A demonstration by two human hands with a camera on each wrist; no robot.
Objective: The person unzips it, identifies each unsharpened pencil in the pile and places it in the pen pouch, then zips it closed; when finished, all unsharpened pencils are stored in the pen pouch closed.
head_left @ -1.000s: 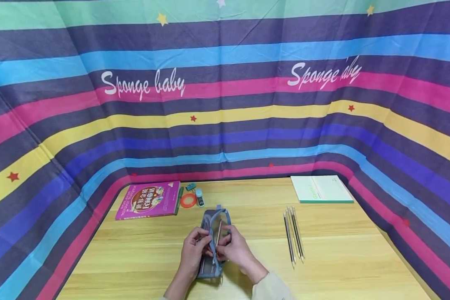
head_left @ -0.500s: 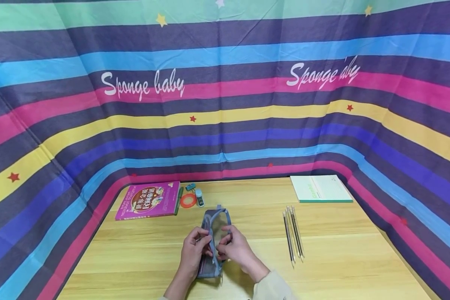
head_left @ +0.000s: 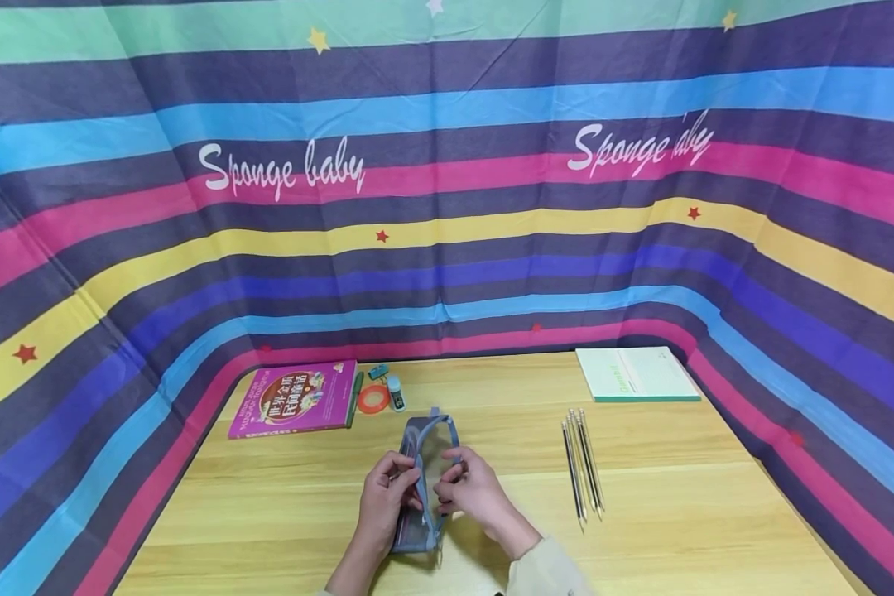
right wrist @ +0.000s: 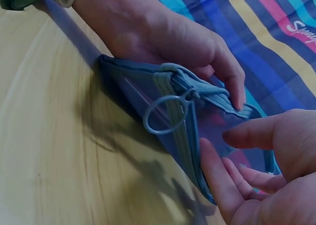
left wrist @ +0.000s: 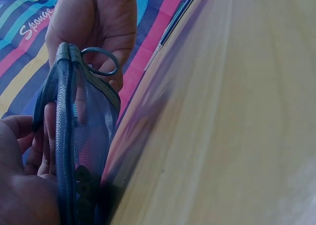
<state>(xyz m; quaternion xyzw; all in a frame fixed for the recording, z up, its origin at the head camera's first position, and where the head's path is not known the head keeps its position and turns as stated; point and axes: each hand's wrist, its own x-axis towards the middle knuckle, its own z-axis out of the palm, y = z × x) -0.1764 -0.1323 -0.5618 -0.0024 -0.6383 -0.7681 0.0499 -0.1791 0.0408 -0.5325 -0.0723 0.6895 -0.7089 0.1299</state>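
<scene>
A grey-blue see-through zip pencil case (head_left: 415,541) stands upright on the wooden table with its mouth spread. My left hand (head_left: 380,497) pinches the left zip edge between thumb and fingers. Beside the opposite edge is my right hand (head_left: 480,503); in the right wrist view its thumb and fingers are apart, nothing is held, and one finger touches the rim. A round zip pull (right wrist: 148,117) hangs from the case's end. Dark shapes show through the mesh in the left wrist view, too dim to name. To the right lie several pencils (head_left: 583,468).
A purple book (head_left: 301,397) lies back left, with a dark green stick-like thing (head_left: 355,400) along its side. An orange tape roll (head_left: 373,399), a small glue bottle (head_left: 396,393) and a small blue object (head_left: 377,372) are nearby. A pale green notebook (head_left: 636,374) lies back right.
A pencil that my right hand held in the case's mouth one second ago is out of its fingers. The right hand has shifted slightly right; the left hand has kept its place.
</scene>
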